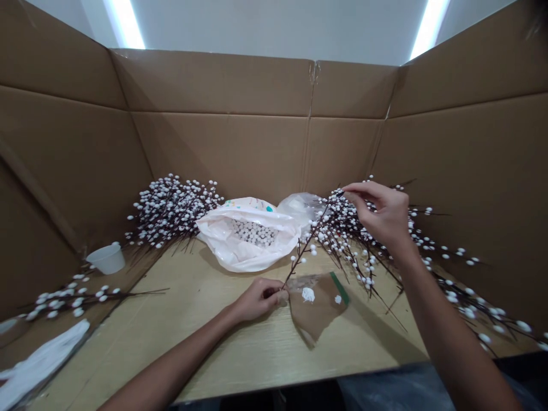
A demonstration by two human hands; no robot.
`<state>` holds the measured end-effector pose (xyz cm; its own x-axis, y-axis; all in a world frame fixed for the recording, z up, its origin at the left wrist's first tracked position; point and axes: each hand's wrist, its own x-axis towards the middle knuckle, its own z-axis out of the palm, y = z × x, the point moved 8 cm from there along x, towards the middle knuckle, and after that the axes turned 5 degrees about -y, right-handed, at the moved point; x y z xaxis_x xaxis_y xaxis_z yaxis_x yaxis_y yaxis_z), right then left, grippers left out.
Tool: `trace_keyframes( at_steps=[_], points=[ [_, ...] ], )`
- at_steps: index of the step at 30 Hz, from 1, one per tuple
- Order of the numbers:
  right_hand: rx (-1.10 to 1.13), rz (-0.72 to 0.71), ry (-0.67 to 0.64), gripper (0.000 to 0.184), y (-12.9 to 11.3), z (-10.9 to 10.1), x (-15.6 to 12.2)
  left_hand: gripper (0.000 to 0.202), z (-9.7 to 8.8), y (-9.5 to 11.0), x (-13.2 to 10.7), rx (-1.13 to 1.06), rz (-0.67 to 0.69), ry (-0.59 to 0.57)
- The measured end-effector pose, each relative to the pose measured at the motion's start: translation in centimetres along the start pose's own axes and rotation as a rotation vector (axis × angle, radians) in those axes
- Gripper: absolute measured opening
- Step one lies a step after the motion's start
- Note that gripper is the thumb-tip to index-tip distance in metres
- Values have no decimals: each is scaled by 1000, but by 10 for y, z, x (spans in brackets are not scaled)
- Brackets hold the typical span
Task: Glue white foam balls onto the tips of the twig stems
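My left hand (260, 298) is closed in a pinch on the lower end of a thin dark branch (306, 244) dotted with white bead buds. The branch slants up and to the right. At its top, my right hand (382, 212) pinches the tip between thumb and fingers. Under the branch lies a clear plastic sheet (317, 305) with a green strip and a dab of white glue. Behind it, an open white plastic bag (249, 235) holds many loose white beads.
Finished beaded branches are heaped at the back left (171, 210) and along the right (449, 268); another branch (72, 297) lies at the left. A white cup (107, 259) stands at the left. Cardboard walls (222, 131) enclose the wooden table (222, 348) on three sides.
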<state>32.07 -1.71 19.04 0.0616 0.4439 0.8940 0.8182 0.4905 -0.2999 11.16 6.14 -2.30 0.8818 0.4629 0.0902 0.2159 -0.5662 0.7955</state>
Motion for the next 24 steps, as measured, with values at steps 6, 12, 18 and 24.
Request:
trace_keyframes(
  at_steps=[6, 12, 18, 24],
  points=[
    [-133, -86, -76, 19, -9, 9, 3, 47, -1, 1, 0, 2, 7, -2],
    [-132, -93, -61, 19, -5, 7, 1, 48, 0, 0, 0, -10, 9, 5],
    [-142, -76, -56, 19, -4, 6, 1, 47, -1, 1, 0, 7, 13, 12],
    [-111, -91, -67, 19, -5, 11, 2, 46, 0, 0, 0, 3, 0, 0]
  ],
)
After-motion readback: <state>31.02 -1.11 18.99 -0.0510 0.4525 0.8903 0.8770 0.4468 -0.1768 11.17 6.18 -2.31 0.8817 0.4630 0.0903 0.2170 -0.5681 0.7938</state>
